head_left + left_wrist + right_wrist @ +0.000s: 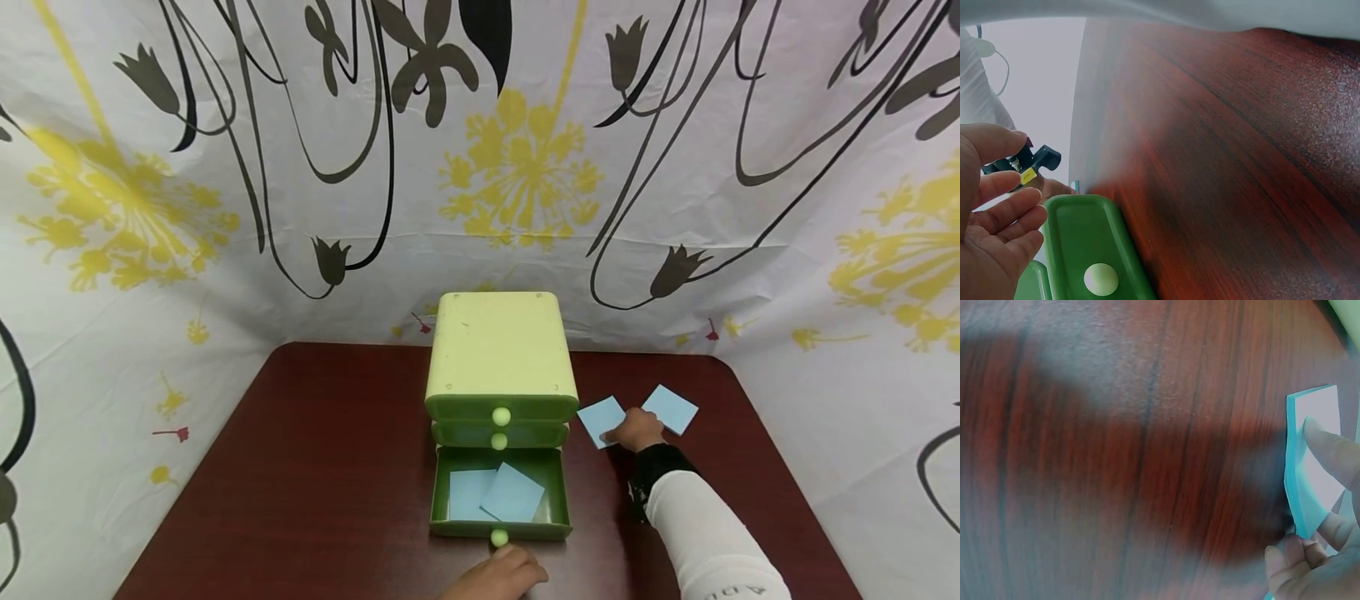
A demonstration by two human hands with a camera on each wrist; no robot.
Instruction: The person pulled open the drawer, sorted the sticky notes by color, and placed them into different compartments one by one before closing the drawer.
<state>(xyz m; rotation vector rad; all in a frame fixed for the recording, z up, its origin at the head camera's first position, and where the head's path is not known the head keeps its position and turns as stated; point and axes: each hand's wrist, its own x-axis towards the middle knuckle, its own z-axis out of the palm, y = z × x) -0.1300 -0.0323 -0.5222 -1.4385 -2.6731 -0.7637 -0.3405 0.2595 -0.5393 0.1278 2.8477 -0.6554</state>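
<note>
My right hand pinches a light blue sticky note pad beside the drawer box; in the right wrist view the thumb lies on the pad's face. Just right of that hand lies another blue pad on the table. My left hand is in front of the pulled-out bottom drawer, near its round knob. In the left wrist view its fingers are loosely bent and hold nothing. Two blue pads, one partly under the other, lie inside the drawer.
The drawer box has a pale yellow-green top and green fronts. Its upper drawer and middle drawer are pushed in. It stands on a dark red wooden table, with a flower-patterned cloth behind.
</note>
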